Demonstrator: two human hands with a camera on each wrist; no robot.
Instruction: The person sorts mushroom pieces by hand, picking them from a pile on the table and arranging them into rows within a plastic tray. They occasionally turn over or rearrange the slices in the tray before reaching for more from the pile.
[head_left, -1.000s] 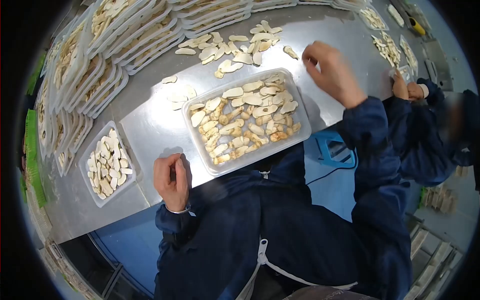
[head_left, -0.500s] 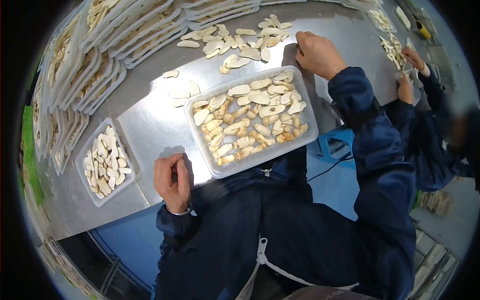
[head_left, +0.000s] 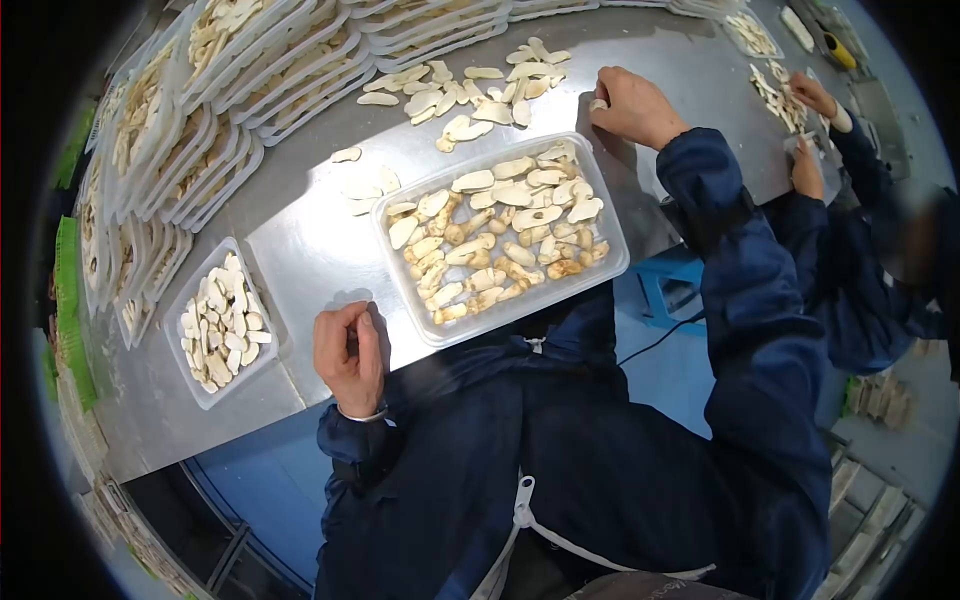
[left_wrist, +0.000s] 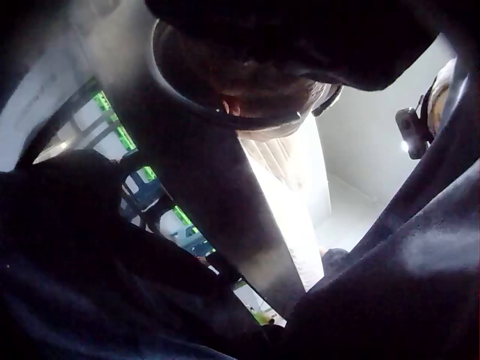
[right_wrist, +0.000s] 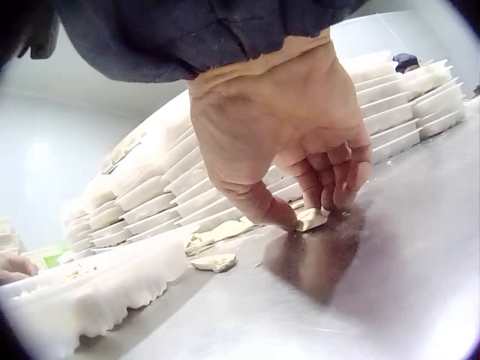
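My right hand (head_left: 640, 108) is low over the steel table, beyond the tray's far right corner. Its thumb and fingertips pinch a small pale mushroom slice (right_wrist: 311, 219) at the table surface. In front of me sits a clear plastic tray (head_left: 408, 318) with mushroom slices spread over its bottom, browner ones toward the near side. My left hand (head_left: 347, 352) rests at the table's near edge, left of the tray, fingers loosely curled with nothing in them. The left wrist view shows mostly dark sleeve, and the left hand's fingers are hidden there.
Loose slices (head_left: 492, 110) lie scattered beyond the tray. A smaller tray (head_left: 205, 397) of slices stands at left. Tall stacks of filled trays (head_left: 250, 110) line the back and left. At right, another person's hands (head_left: 812, 95) work near more slices.
My right hand has come down onto a lone slice beside the scattered ones and now pinches it. The left hand has stayed in place. The other person's hands have moved apart.
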